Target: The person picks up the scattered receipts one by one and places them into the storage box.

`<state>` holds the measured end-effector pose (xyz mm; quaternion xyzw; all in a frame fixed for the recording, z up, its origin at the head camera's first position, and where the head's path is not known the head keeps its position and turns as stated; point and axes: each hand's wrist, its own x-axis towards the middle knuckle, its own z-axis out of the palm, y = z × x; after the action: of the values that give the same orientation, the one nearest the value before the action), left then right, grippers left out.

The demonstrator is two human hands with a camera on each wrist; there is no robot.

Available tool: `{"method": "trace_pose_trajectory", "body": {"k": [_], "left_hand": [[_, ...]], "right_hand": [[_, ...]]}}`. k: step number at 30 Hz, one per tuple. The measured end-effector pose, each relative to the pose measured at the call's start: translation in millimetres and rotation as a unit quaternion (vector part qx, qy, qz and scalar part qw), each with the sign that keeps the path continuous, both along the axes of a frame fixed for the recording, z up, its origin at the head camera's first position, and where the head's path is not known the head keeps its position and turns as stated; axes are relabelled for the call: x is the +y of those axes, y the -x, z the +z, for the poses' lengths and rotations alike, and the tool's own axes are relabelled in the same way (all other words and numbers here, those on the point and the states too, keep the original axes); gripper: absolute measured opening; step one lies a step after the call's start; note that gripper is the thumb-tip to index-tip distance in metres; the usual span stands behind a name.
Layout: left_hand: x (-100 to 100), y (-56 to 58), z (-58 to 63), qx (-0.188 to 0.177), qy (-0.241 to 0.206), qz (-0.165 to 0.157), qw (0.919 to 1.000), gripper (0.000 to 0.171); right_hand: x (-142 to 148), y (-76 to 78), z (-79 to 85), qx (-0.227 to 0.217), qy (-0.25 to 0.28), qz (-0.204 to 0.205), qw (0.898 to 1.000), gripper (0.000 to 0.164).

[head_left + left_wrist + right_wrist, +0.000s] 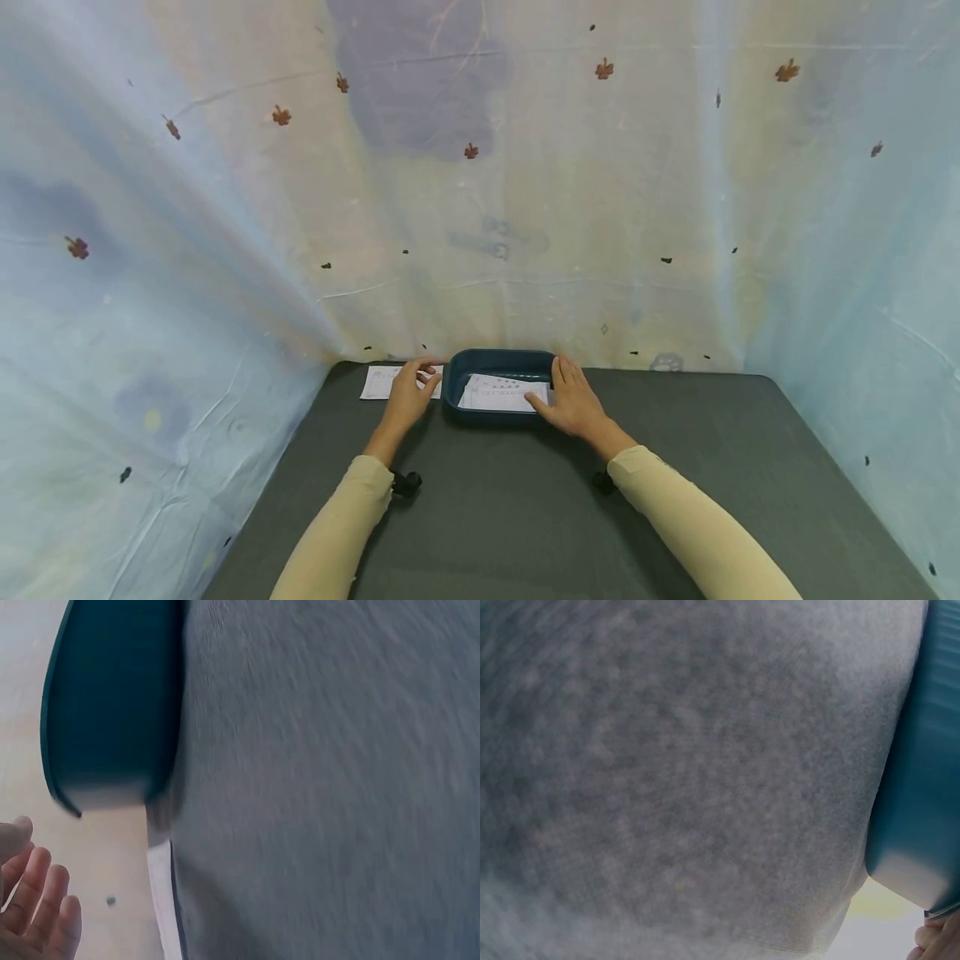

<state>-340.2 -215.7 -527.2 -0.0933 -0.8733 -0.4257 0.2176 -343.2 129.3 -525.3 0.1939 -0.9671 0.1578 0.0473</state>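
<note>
A dark teal tray [495, 419] stands at the far edge of the table, with printed white papers [506, 396] lying inside. My left hand [408, 396] is just left of the tray, over another white sheet [378, 382] on the table. Its fingers are loosely bent and hold nothing; the left wrist view has this hand [37, 900] apart from the tray [112, 705]. My right hand [573, 400] rests at the tray's right side, fingers stretched along the rim and thumb over the papers. The right wrist view catches a few of its fingers [936, 941] by the tray's corner.
The grey cloth-covered table [480, 517] reaches back to a pale printed curtain [525, 208] that hangs behind it and along both sides. Dark wrist devices [406, 484] sit at the cuffs of the light sleeves.
</note>
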Motion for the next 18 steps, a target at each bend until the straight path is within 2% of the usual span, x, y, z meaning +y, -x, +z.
{"method": "trace_pose_trajectory", "body": {"k": [8,15,18], "left_hand": [[-30.5,0.1,-4.3,-0.022,0.032,0.046,0.9982,0.027],[-52.2,-1.4,-9.4,-0.095,0.059,0.102,0.9885,0.034],[-60.2,-0.4,-13.0,-0.113,0.074,0.122,0.9832,0.038]], "right_hand": [[1.9,-1.2,1.8,-0.007,-0.007,-0.003,1.000,0.106],[1.8,0.4,-0.1,-0.005,-0.009,-0.002,1.000,0.107],[2.1,0.3,-0.9,-0.005,-0.004,-0.001,1.000,0.107]]}}
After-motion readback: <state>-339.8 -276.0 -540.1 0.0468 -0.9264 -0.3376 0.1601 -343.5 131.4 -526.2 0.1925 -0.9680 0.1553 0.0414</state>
